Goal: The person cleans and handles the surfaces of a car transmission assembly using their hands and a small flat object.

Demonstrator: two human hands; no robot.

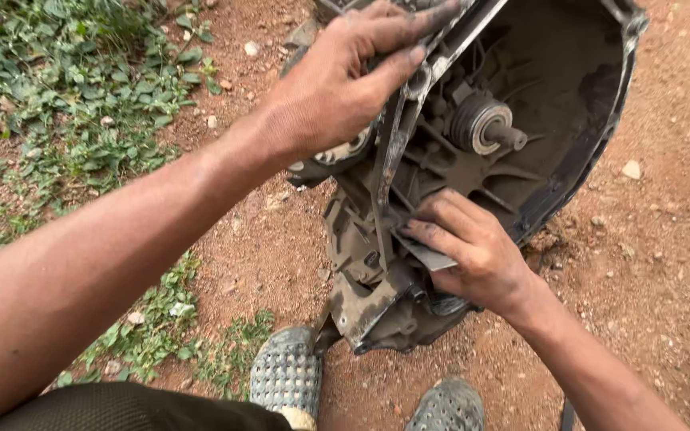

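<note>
A large, dirty metal gearbox housing stands on reddish dirt, its open bell end facing me with a short shaft at its centre. My left hand grips the housing's upper left rim, fingers curled over the edge. My right hand is low on the housing, pinching a thin flat grey metal piece against the lower edge. Both hands are smeared with grease.
Red dirt ground with small stones surrounds the housing. A patch of green weeds lies to the left. My two feet in grey perforated clogs stand right below the housing.
</note>
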